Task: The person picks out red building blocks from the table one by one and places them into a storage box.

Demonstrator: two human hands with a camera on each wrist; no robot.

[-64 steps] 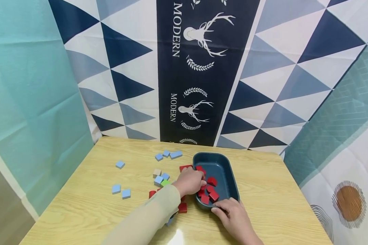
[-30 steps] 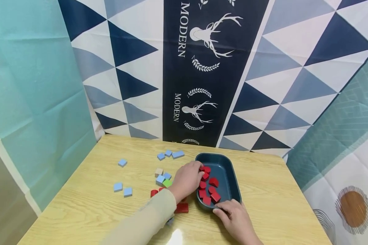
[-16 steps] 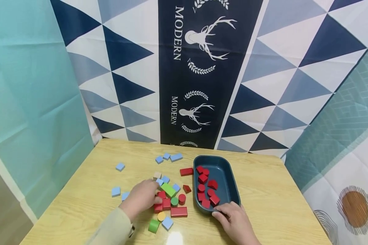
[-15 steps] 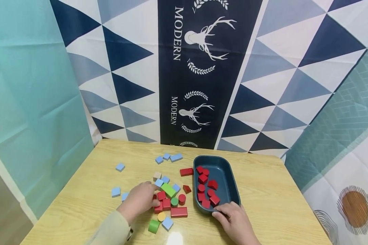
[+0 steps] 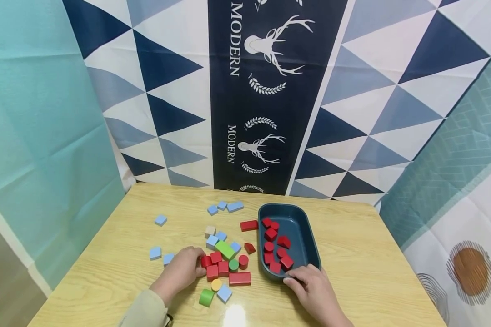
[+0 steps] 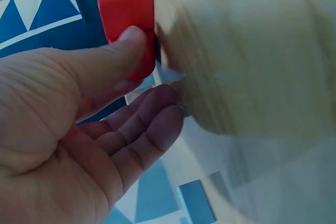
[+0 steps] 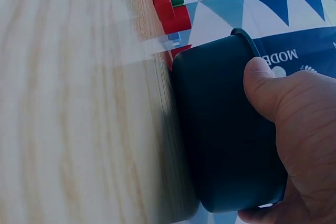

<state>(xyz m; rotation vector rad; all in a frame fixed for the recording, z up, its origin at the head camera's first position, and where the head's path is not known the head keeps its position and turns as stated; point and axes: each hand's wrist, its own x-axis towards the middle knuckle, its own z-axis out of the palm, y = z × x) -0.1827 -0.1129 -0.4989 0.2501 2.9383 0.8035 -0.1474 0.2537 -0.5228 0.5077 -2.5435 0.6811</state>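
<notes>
My left hand [image 5: 181, 271] is at the left edge of a cluster of toy blocks, thumb and forefinger pinching a rounded red block [image 5: 206, 261]. In the left wrist view that red block [image 6: 143, 69] shows beyond the thumb, and the other fingers are loosely curled. Beside it sit red cubes [image 5: 212, 272]. My right hand [image 5: 314, 290] grips the near rim of a dark blue bin [image 5: 311, 240], thumb over the rim in the right wrist view. Several red blocks [image 5: 271, 234] lie inside the bin, mostly along its left side.
Around the cluster are a long red block [image 5: 239, 279], a green block [image 5: 225, 250], a yellow disc [image 5: 216, 284] and a green arch [image 5: 206, 297]. Blue blocks [image 5: 155, 253] lie scattered left and behind. Another red bar [image 5: 248, 225] lies by the bin's left wall. A patterned cloth hangs behind the table.
My left hand has moved from the bin's left side back to the block cluster, then down to the rounded red block at its left edge. The right hand stays on the bin.
</notes>
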